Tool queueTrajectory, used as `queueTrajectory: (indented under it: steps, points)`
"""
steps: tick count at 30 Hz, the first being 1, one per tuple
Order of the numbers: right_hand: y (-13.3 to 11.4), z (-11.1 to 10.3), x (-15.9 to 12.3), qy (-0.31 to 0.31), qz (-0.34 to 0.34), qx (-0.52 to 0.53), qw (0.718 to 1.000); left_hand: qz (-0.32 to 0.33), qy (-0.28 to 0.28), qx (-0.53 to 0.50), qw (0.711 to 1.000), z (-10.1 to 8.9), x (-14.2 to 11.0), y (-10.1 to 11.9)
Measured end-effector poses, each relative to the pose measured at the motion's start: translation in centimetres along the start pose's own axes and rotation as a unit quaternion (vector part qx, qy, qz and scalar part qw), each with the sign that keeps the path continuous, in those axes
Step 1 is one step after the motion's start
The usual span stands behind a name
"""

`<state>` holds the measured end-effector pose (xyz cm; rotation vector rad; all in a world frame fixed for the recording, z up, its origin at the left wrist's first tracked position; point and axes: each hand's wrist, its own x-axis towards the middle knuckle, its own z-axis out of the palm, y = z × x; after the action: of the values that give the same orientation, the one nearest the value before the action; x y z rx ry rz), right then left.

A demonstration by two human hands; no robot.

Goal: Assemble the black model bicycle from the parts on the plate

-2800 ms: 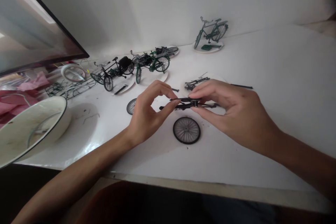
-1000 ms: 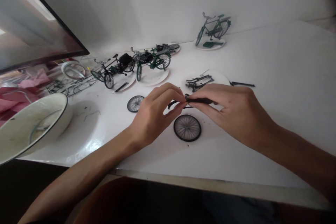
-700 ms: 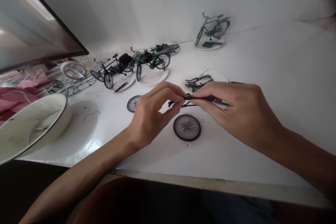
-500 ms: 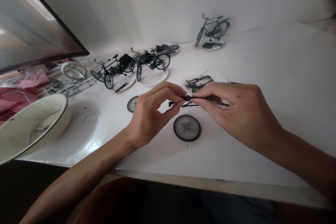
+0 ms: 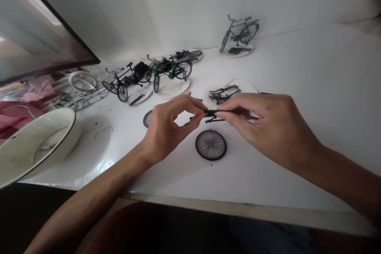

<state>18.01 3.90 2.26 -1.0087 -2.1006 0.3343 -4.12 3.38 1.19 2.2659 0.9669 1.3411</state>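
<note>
Between my two hands is a thin black model bicycle part [image 5: 210, 113], held level above the white table. My left hand [image 5: 171, 125] pinches its left end with thumb and forefinger. The thumb and fingers of my right hand [image 5: 262, 127] close on its right end, hiding much of it. Just below the part lies a small spoked wheel [image 5: 211, 145] with a black tyre, flat on the table. Another wheel [image 5: 147, 118] is partly covered by my left hand. Behind my hands, dark frame pieces [image 5: 224, 94] lie on a white plate [image 5: 248, 86].
Assembled model bicycles, a black one [image 5: 131, 79] and a green one [image 5: 172, 71], stand on plates at the back left. Another green bicycle [image 5: 241, 33] is by the wall. An enamel basin [image 5: 67, 127] sits at the left edge below a dark-framed screen [image 5: 47, 24]. Sprues [image 5: 92, 99] lie behind the basin.
My left fingers have shifted slightly along the black part, and more of it shows between my hands. My right hand keeps its grip. The view has moved a little.
</note>
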Motion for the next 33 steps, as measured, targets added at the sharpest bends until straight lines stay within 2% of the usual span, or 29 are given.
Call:
queueTrajectory:
  steps: [6, 13, 21, 24, 29, 33]
  points:
    - [0.5, -0.1, 0.0, -0.012, -0.002, 0.012, 1.0, 0.041, -0.042, 0.012, 0.998, -0.8, 0.2, -0.6]
    - [0.8, 0.0, -0.1, -0.025, -0.009, 0.014, 1.0, 0.039, -0.04, 0.015, 0.998, -0.5, 0.1, -0.8]
    - [0.5, 0.0, -0.1, -0.03, 0.006, 0.014, 0.999, 0.087, -0.037, 0.071, 0.993, -0.2, -0.1, -0.9]
    - [0.4, 0.1, -0.1, -0.037, 0.004, 0.023, 0.999, 0.063, -0.038, 0.061, 0.995, 0.2, -0.2, -0.7]
    - [0.4, 0.4, 0.0, -0.043, -0.01, 0.035, 0.998, -0.031, -0.032, -0.001, 0.999, 0.7, -0.5, -0.5]
    - [0.6, 0.6, 0.0, -0.041, -0.018, 0.029, 0.999, -0.026, -0.035, 0.035, 0.998, 0.6, -0.5, -0.5]
